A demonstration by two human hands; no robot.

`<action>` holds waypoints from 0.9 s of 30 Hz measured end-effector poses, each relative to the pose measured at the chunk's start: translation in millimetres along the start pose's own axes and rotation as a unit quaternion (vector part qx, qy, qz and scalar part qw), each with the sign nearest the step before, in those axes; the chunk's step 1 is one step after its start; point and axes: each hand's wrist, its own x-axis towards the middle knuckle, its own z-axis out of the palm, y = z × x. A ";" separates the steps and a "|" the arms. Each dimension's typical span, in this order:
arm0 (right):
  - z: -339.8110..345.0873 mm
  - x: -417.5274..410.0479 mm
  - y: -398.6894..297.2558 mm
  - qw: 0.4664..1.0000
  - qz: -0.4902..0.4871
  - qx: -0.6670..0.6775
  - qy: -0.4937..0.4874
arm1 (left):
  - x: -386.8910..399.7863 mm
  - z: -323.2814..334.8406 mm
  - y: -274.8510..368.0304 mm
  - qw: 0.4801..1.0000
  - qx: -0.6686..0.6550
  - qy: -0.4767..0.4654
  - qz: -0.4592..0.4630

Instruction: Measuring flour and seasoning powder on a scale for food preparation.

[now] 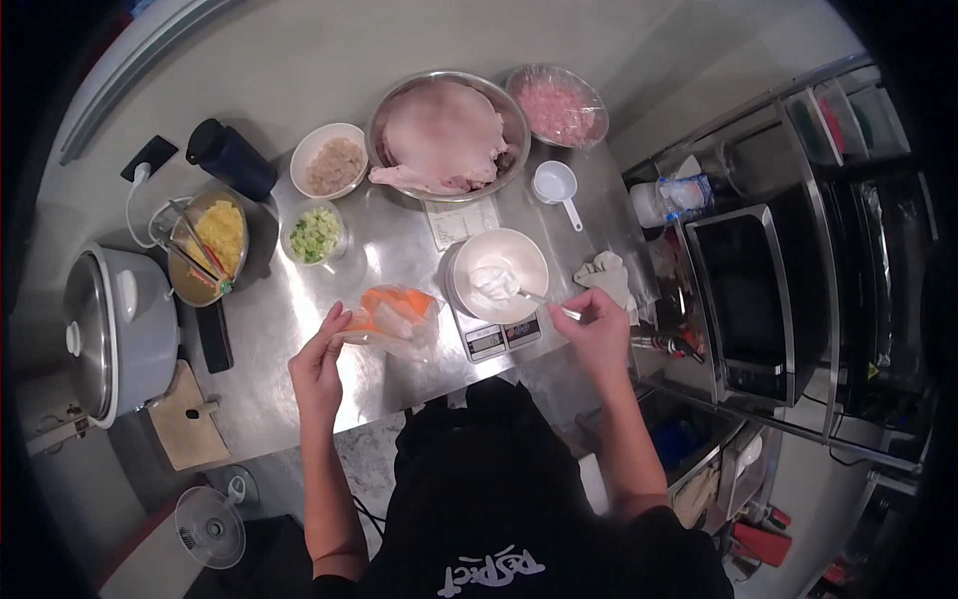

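My left hand (320, 361) pinches the edge of a clear plastic bag with orange markings (397, 318) that rests on the steel table. In my right hand (599, 322) is the handle of a metal spoon (533, 297), its bowl end dipped in a white substance (492, 281). That substance lies inside a white bowl (524, 251). Under the bowl is a digital kitchen scale (488, 350) with a lit display. A printed paper slip (456, 223) lies just behind the bowl, and a folded cloth (605, 277) sits by my right hand.
Raw poultry (445, 127) fills a steel basin (524, 142) at the back. Around it stand a film-covered bowl of pink meat (561, 108), a white measuring cup (555, 182), a bowl of pale meat (334, 166) and chopped green onion (316, 236). A rice cooker (142, 329) is left; a microwave (741, 299), right.
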 end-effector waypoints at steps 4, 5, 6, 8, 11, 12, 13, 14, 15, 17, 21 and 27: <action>8.0 6.9 21.4 0.993 -0.043 -0.096 0.051 | 0.1 1.2 1.1 1.000 0.004 -0.002 0.009; 13.1 7.7 28.8 0.985 -0.066 -0.150 0.056 | -0.2 1.7 1.0 1.000 0.004 -0.004 0.008; 17.4 9.7 40.8 0.985 -0.063 -0.152 0.060 | 0.4 2.8 1.9 1.000 0.003 -0.006 0.009; 25.5 14.2 58.3 0.889 -0.316 -0.315 0.099 | 0.4 3.3 2.6 1.000 0.001 -0.009 0.010; 24.4 14.0 65.9 0.878 -0.333 -0.325 0.108 | -0.9 2.2 2.0 1.000 0.002 -0.007 -0.001; 23.2 13.8 63.3 0.879 -0.333 -0.326 0.106 | -1.4 1.9 1.6 1.000 0.005 -0.008 0.002; 19.9 13.0 61.1 0.880 -0.334 -0.311 0.132 | -1.4 2.1 0.8 1.000 0.009 -0.010 0.005; 16.4 11.1 52.3 0.881 -0.336 -0.296 0.156 | -1.2 2.0 -0.9 1.000 0.009 -0.011 0.002; 14.1 6.2 40.1 0.882 -0.334 -0.296 0.152 | -2.2 0.9 -2.3 1.000 0.016 -0.011 0.005; 10.6 -6.4 11.1 0.926 -0.255 -0.237 0.145 | -4.2 1.0 -2.3 1.000 0.023 -0.016 0.002; 18.1 -49.5 -55.2 0.973 -0.202 -0.102 0.043 | -6.4 2.6 -1.9 1.000 0.004 -0.014 0.006; 63.4 -79.7 -65.4 0.944 -0.293 -0.147 -0.042 | -9.9 6.6 0.6 1.000 0.009 -0.028 0.004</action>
